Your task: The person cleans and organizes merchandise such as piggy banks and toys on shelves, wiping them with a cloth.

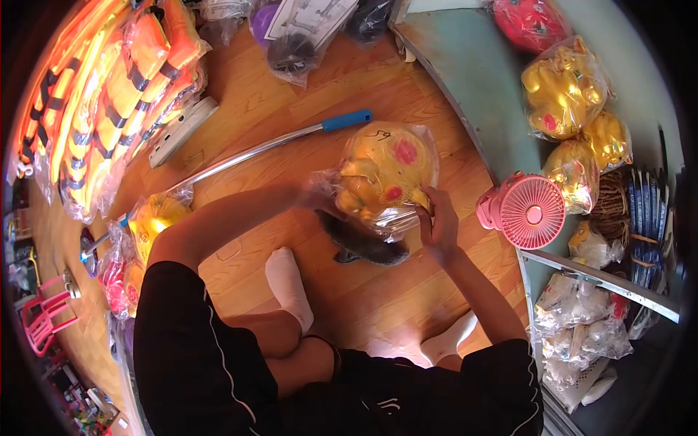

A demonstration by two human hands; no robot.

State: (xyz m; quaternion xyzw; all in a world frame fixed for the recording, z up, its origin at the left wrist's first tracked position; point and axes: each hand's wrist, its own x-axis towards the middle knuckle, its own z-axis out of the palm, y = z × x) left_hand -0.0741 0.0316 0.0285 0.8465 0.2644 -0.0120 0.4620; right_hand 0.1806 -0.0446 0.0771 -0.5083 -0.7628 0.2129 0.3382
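Note:
A gold figurine (385, 174) in a clear plastic bag is held up in front of me. It has pink-red patches and dark handwritten marks near its top. My right hand (440, 221) grips its lower right edge, thumb and fingers closed on the wrapped figurine. At the bag's left side is my left hand (320, 196), smeared by motion, its fingers partly hidden by the plastic. Just below the figurine, on the wooden floor (385, 305), lies a dark grey furry shape (367, 243) that looks like a kitten, partly covered by the bag.
A metal pole with a blue grip (347, 120) lies beyond my left arm. The pink fan (533, 211) stands to the right, near bagged gold figurines (563, 91) on a shelf. Bagged orange items (138, 94) are piled at left, beside a white power strip (182, 131).

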